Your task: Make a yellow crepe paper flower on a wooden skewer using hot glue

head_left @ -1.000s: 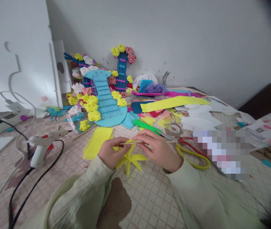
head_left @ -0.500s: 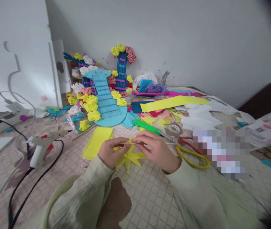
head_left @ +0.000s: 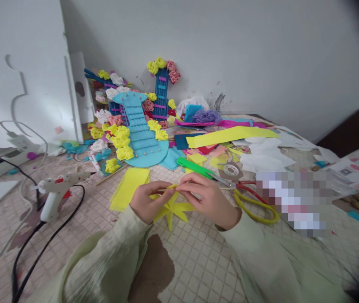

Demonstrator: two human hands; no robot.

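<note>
My left hand (head_left: 149, 201) is closed, its thumb and forefinger pinching the tip of a yellow crepe paper petal (head_left: 173, 186). Close beside it, my right hand (head_left: 209, 200) is closed on a thin wooden stick (head_left: 228, 188), which sticks out past the knuckles to the right. The fingertips of both hands nearly meet where paper and stick come together. Under them spreads a yellow star-shaped paper flower (head_left: 170, 215) with several pointed petals. A stack of yellow paper sheets (head_left: 125, 191) lies just behind my left hand.
A white glue gun (head_left: 52, 195) with a black cable stands at left. Behind the hands are a green craft knife (head_left: 195, 167), red-and-yellow-handled scissors (head_left: 250, 187) and a tape roll (head_left: 231, 169). A light-blue guitar-shaped piece (head_left: 144, 139) with yellow paper roses leans farther back.
My hands stay in nearly the same place. The fingertips have shifted slightly around the petal, and less of the stick shows between them.
</note>
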